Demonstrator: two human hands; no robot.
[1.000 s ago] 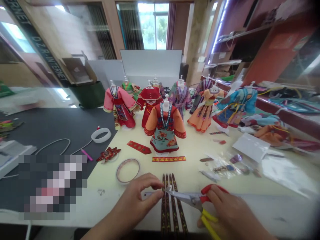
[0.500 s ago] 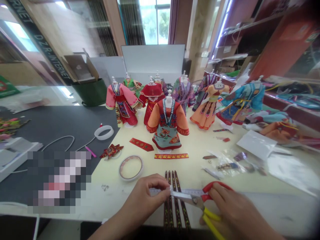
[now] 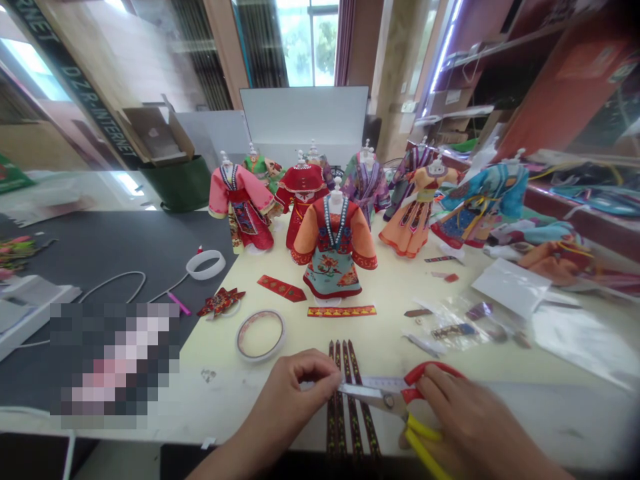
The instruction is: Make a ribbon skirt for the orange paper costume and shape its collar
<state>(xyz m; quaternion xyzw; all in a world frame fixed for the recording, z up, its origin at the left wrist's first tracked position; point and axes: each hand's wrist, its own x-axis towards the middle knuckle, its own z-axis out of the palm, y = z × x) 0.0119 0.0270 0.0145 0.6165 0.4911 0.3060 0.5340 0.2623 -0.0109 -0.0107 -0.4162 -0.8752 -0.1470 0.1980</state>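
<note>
My right hand [image 3: 457, 410] grips a pair of scissors [image 3: 387, 400] with one red and one yellow handle. The blades point left and look nearly closed, their tips reaching the fingertips of my left hand [image 3: 310, 383]. Thumb and forefinger of that hand are pinched together; whatever lies between them is too small or hidden to name. Beneath the blades, several dark patterned ribbon strips [image 3: 354, 423] lie side by side with pointed far ends. A clear ruler [image 3: 383, 382] lies crosswise under the hands, partly covered.
A tape roll [image 3: 240, 333] lies left of my hands. Beyond stand small dress forms in costumes, the nearest in an orange-sleeved dress [image 3: 334, 250]. Red patterned strips [image 3: 341, 311] lie before it. Plastic packets [image 3: 453, 330] and white paper [image 3: 510, 287] are on the right.
The small whitish bit seen at my left fingertips is no longer visible there. Both hands keep almost the same place, and the whole view has shifted slightly.
</note>
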